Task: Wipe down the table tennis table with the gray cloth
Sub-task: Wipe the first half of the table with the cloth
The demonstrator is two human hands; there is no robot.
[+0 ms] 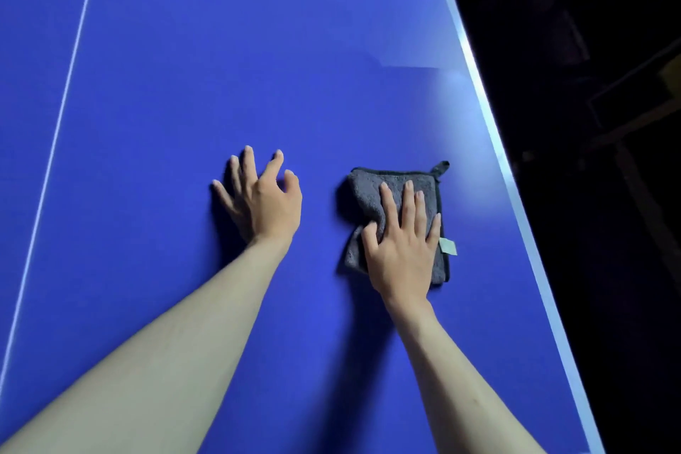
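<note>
Both your hands lie flat with fingers straight, the right hand (pixel 400 251) pressing the gray cloth (pixel 398 195) at 3 o'clock of the left hand (pixel 263 195), so most of the blue surface (pixel 258 48) likely remains unwiped.

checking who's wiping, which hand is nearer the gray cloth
Right. The right hand presses flat on the gray cloth; the left hand rests on the bare table beside it.

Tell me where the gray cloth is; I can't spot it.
In the head view, the gray cloth lies flat on the blue table under the right hand, near the table's right edge.
</note>
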